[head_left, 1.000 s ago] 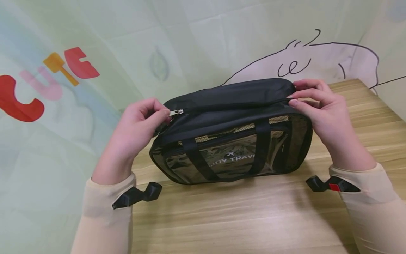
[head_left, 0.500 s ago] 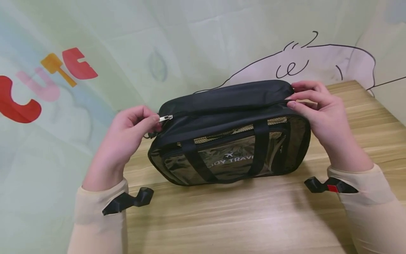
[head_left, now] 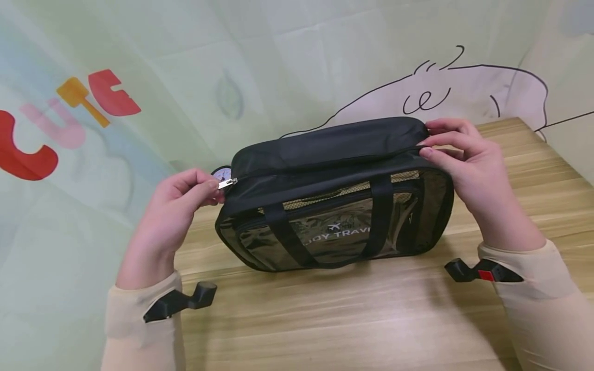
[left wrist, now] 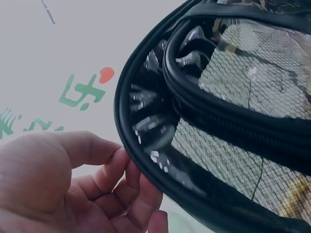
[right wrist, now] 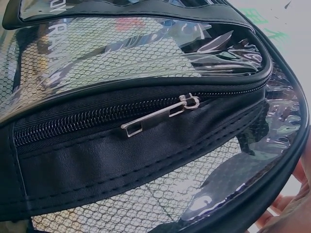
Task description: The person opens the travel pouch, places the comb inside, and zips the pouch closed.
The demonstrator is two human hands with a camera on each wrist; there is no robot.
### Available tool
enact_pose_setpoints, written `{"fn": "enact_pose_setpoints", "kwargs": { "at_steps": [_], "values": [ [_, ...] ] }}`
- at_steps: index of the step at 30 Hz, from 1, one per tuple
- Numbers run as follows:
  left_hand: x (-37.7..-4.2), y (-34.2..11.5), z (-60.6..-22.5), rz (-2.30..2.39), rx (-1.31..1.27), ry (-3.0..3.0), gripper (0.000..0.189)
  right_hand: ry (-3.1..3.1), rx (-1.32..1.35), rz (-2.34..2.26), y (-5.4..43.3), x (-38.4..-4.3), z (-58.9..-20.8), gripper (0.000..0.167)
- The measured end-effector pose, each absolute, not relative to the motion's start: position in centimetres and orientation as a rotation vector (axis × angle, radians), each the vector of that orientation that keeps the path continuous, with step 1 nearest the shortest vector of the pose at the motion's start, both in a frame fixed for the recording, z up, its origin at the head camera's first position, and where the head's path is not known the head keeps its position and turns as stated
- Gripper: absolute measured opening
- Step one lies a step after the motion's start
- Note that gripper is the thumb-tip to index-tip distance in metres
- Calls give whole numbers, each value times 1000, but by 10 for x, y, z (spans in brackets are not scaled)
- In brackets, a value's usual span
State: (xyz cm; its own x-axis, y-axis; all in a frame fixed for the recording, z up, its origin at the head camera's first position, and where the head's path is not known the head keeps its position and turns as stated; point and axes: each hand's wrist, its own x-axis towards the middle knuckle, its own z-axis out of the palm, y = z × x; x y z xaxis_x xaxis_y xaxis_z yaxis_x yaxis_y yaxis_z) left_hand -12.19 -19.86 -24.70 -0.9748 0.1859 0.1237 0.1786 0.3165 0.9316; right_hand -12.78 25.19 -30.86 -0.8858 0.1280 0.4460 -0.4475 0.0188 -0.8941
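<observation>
A black travel bag [head_left: 334, 139] with a clear front panel and white lettering stands on the table. At its left end, my left hand [head_left: 162, 221] pinches the silver zipper pull [head_left: 226, 183] of the top zipper between thumb and fingers. The pull itself is hidden in the left wrist view, where the hand [left wrist: 92, 179] is at the bag's edge. My right hand [head_left: 482, 170] pinches the bag's top right end near the other end of that zipper. A second silver zipper pull [right wrist: 158, 116] lies on the front pocket's zipper in the right wrist view.
Black webbing handles [head_left: 382, 216] hang down the bag's front. A small round white-faced item [head_left: 222, 173] shows behind its left end. The wooden table [head_left: 315, 319] extends in front and to the right, against a printed curtain [head_left: 185, 67].
My left hand has drawn the zipper pull leftward and down to the bag's left end. The round white-faced item has come into view. My right hand keeps its hold.
</observation>
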Motion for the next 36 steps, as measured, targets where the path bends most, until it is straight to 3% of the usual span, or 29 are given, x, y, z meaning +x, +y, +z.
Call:
{"fn": "enact_pose_setpoints", "kwargs": {
  "at_steps": [36],
  "values": [
    [-130, -241, -331, 2344, 545, 1697, 39, -1938, 291, 1902, 253, -126, -309, 14]
  ]
}}
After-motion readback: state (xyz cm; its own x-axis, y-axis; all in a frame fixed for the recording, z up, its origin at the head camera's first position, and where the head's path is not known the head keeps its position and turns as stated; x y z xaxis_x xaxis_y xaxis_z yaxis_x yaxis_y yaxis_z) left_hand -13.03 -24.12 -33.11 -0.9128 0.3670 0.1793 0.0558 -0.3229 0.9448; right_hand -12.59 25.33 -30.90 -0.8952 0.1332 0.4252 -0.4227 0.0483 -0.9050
